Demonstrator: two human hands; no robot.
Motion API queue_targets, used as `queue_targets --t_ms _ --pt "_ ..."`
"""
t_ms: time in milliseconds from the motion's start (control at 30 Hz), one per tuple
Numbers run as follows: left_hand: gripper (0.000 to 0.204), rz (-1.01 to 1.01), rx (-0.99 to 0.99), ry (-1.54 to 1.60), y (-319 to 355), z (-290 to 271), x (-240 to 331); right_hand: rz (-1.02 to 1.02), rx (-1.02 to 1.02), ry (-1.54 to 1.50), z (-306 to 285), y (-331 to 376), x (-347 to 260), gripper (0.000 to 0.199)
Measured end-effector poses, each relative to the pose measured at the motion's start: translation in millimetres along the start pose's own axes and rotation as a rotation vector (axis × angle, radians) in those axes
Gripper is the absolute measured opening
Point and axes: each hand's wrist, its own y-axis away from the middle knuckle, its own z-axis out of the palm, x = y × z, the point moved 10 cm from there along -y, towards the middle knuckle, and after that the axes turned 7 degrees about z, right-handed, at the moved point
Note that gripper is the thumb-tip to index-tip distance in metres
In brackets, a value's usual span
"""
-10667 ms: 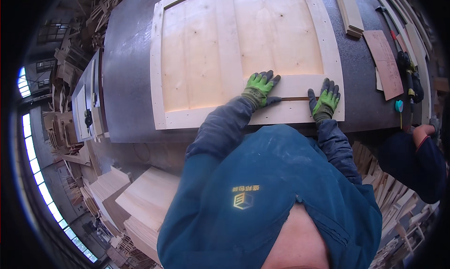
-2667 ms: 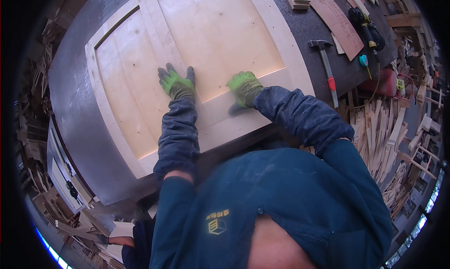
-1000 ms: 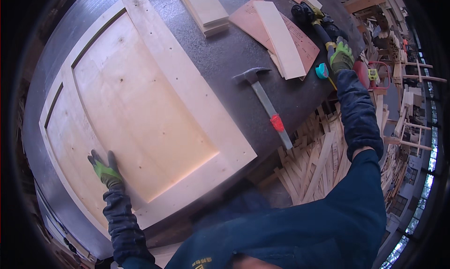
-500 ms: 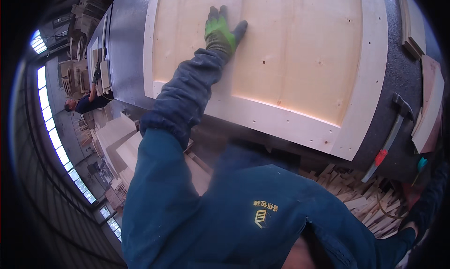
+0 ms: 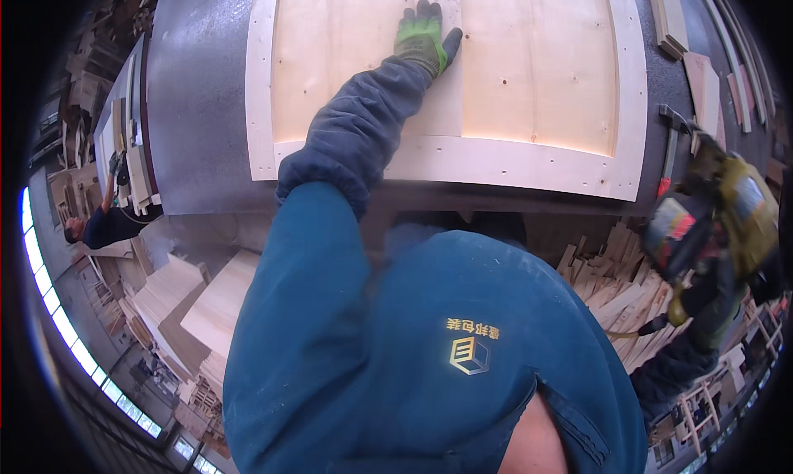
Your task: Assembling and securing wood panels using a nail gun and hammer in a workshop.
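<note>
My left hand (image 5: 423, 42), in a green and grey glove, lies flat with its fingers stretched out on the pale middle board of a framed wooden panel (image 5: 537, 94). Nail marks dot the panel's border strips. At the right, my right hand (image 5: 712, 302) grips a yellow and black nail gun (image 5: 743, 214) held up beside the table edge. Motion smears the gun, and its body partly hides that hand's fingers. An air hose (image 5: 652, 326) hangs from its handle end. Close by the gun, a hammer (image 5: 671, 147) with a red-banded handle lies on the dark table (image 5: 202, 127).
Boards (image 5: 667, 15) and a wood offcut (image 5: 702, 94) rest on the table's right side. Below the table edge is a heap of wood strips (image 5: 619, 296). Stacked panels (image 5: 169, 304) stand at the lower left. Another person (image 5: 107, 226) works at a far-left table.
My right hand has come up into view at the right with the nail gun. The view has shifted; my left hand still lies flat on the panel's middle board.
</note>
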Motion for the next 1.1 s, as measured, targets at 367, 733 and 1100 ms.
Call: queue_targets --t_ms 367,733,1100 --pt "0.088 0.098 0.104 0.021 17.5 19.8 -4.0 0.062 -0.597 -0.16 456.7 147.0 -98.5 0.042" --pt "0.087 0.103 0.133 0.09 17.1 11.3 -11.7 -0.139 -0.489 -0.053 490.4 152.8 -151.0 0.035" --pt "0.088 0.078 0.075 0.156 27.6 -1.3 -4.9 -0.093 -0.474 -0.167 399.6 75.2 -232.2 0.039"
